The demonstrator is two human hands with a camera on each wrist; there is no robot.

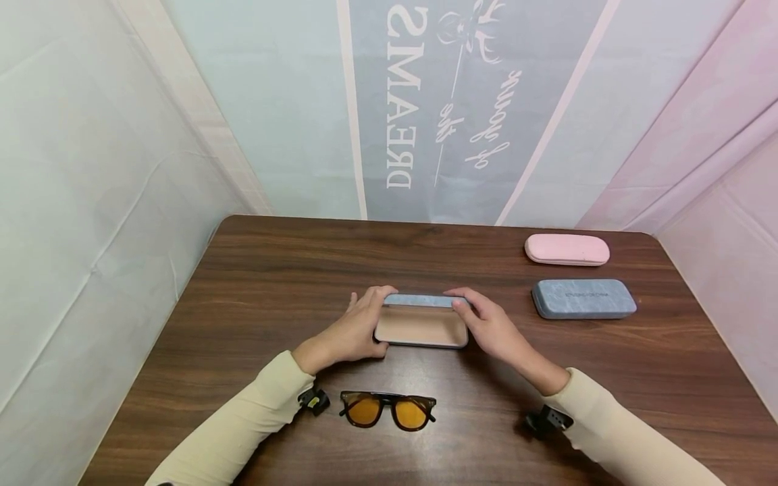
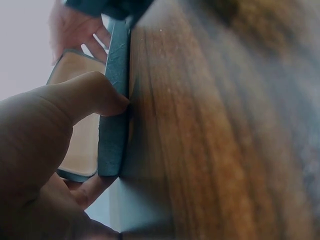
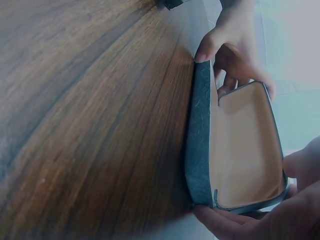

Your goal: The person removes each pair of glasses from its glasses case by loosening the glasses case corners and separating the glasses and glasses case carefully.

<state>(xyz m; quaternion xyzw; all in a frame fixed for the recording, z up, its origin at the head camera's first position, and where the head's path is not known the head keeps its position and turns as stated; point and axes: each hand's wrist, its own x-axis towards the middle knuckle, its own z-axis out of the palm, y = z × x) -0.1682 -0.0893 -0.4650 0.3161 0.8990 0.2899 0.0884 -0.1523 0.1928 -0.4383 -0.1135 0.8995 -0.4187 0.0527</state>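
A blue glasses case [image 1: 422,325] with a beige lining stands open on the table, its lid raised. At its left end my left hand [image 1: 357,329] grips it, the thumb on the base's front wall in the left wrist view and fingers reaching up toward the lid. My right hand [image 1: 494,329] holds the right end, thumb on the lid's edge and fingers about the corner. In the right wrist view both hands flank the case [image 3: 247,145]. Nearer me lie sunglasses [image 1: 387,410] with dark frames and orange lenses, apart from both hands.
To the right a closed blue case [image 1: 585,299] with lettering lies on the brown wooden table [image 1: 292,256]. Behind it sits a closed pink case [image 1: 567,250]. Fabric backdrops [image 1: 292,108] rise beyond the table's back and sides.
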